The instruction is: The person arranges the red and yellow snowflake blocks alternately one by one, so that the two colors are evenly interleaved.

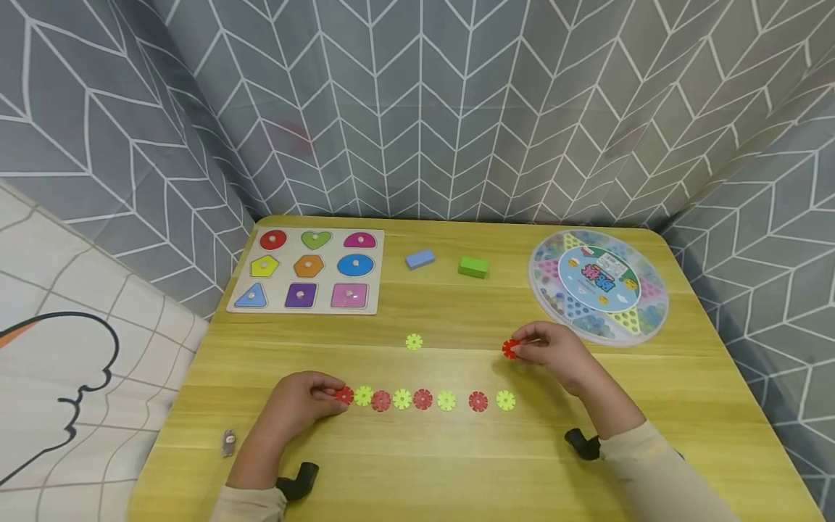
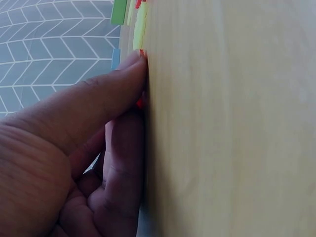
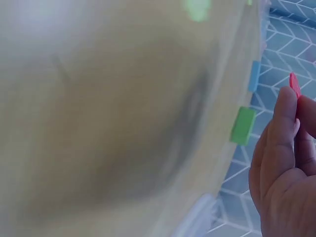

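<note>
In the head view, a row of red and yellow-green notched plastic discs lies across the table; one yellow-green disc (image 1: 401, 399) is near its middle. My left hand (image 1: 301, 403) is at the row's left end, thumb and fingers on a red disc (image 1: 344, 395). The left wrist view shows bits of red between thumb and finger, mostly covered. Above the row's right end, my right hand (image 1: 551, 354) pinches another red disc (image 1: 509, 349), held clear of the tabletop in the right wrist view. A single yellow-green disc (image 1: 414, 341) lies behind the row.
A shape puzzle board (image 1: 331, 291) lies at the back left. Blue (image 1: 420, 259) and green (image 1: 473, 267) blocks sit at the back middle. To the right is a round game board (image 1: 600, 286). A small grey figure (image 1: 228, 442) lies by the left forearm. Patterned curtains (image 1: 443, 109) enclose the table.
</note>
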A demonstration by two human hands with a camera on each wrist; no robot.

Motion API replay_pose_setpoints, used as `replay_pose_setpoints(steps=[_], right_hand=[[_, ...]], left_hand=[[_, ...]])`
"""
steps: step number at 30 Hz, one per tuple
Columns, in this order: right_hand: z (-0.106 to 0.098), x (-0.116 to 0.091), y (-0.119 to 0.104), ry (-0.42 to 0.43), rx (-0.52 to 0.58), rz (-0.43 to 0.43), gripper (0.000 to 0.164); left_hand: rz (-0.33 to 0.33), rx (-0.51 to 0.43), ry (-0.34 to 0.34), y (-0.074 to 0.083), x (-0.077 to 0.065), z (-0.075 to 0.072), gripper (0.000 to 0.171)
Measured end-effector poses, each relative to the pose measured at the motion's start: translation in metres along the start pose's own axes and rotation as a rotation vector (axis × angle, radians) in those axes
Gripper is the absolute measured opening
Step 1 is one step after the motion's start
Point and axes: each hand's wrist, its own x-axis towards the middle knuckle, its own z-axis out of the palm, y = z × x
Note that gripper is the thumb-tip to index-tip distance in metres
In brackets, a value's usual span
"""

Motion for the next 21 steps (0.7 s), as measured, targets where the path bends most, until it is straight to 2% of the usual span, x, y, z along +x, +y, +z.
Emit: replay_pose_setpoints(steps=[7, 13, 21], right_hand=[[-0.005, -0.038, 0.036, -0.038, 0.016, 0.068, 0.02], [-0.002, -0.055, 0.048, -0.028, -0.032, 0.094, 0.02], [0.007, -0.056, 0.049, 0.078, -0.269, 0.055, 0.013]], left_hand=[[-0.018, -0.013, 0.001, -0.003, 0.001, -0.001, 0.028], [-0.033, -0.004, 0.011, -0.003, 0.003, 0.0, 0.027], [-0.013, 0.004, -0.007, -0.001, 0.001, 0.0, 0.029]])
